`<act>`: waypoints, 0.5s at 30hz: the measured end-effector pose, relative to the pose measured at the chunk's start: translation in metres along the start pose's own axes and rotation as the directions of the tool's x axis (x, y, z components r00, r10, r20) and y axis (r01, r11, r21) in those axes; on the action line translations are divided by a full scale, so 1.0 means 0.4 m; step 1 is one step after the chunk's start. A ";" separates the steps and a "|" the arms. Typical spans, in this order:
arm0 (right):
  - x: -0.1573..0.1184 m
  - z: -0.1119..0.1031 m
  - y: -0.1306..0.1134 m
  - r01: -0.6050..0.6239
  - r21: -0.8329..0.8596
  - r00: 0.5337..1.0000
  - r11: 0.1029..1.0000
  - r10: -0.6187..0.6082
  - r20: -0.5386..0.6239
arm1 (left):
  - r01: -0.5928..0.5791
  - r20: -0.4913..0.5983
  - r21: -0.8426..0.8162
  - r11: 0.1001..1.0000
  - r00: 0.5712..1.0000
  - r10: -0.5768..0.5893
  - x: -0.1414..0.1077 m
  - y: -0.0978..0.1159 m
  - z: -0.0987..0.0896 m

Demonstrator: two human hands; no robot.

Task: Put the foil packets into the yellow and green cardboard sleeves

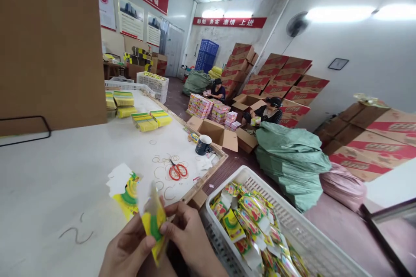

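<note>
Between my two hands, above the table's near edge, is a small yellow and green carton [154, 220], partly folded and slightly blurred. My left hand [128, 242] grips it from the left with the thumb on its front. From the other side, my right hand [185, 229] pinches its right edge between thumb and fingers. A flat printed carton blank [129, 194], yellow with white flaps, lies on the white table [107, 151] just beyond my left hand. To the right of my hands stands a white plastic basket [312, 225] holding many folded small cartons [248, 216].
Red-handled scissors [177, 170], scattered rubber bands and a dark mug [203, 144] sit near the table's right edge. Bundled carton blanks [151, 120] lie farther back. A large cardboard box [52, 52] blocks the left. Beyond are green sacks [289, 156] and two seated people [268, 112].
</note>
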State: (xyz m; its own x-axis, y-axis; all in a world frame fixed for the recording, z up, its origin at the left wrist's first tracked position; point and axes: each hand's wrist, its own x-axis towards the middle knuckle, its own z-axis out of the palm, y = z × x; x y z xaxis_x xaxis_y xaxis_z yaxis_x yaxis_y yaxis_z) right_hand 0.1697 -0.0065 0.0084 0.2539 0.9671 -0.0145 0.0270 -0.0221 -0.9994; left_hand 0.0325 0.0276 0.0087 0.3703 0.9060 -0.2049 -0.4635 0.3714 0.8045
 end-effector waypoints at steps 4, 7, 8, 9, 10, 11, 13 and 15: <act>-0.004 0.007 -0.001 0.011 0.035 1.000 0.999 -0.012 0.027 | -0.010 -0.072 -0.017 1.000 0.997 0.009 0.012 -0.017 -0.014; -0.005 0.008 0.013 0.029 0.022 1.000 0.999 -0.029 0.011 | -0.054 -0.106 0.046 0.997 0.993 0.059 0.015 -0.025 -0.013; -0.005 0.006 0.019 0.033 0.013 0.999 0.999 -0.033 0.004 | -0.072 -0.120 0.069 0.995 0.990 0.080 0.014 -0.026 -0.011; -0.005 0.004 0.026 0.037 0.000 0.999 0.999 -0.037 0.002 | -0.090 -0.130 0.090 0.992 0.986 0.102 0.014 -0.026 -0.009; -0.004 0.000 0.031 0.040 -0.017 0.999 0.999 -0.040 0.008 | -0.107 -0.138 0.112 0.988 0.983 0.122 0.013 -0.026 -0.009; -0.004 -0.004 0.036 0.045 -0.038 0.999 0.998 -0.044 0.020 | -0.120 -0.137 0.136 0.983 0.981 0.138 0.012 -0.026 -0.009; -0.004 -0.011 0.039 0.059 -0.075 0.997 0.995 -0.054 0.060 | -0.123 -0.115 0.194 0.973 0.982 0.147 0.010 -0.025 -0.011; -0.004 -0.017 0.035 0.079 -0.062 0.993 0.995 -0.073 0.089 | -0.106 -0.077 0.234 0.967 0.989 0.127 0.008 -0.026 -0.013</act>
State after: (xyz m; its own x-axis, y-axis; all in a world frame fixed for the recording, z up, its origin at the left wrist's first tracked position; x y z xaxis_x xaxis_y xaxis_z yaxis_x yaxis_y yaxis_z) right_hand 0.1761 -0.0102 -0.0053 0.1637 0.9849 0.0559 0.1071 0.0386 -0.9935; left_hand 0.0342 0.0276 -0.0032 0.2451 0.9588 -0.1435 -0.2991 0.2155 0.9296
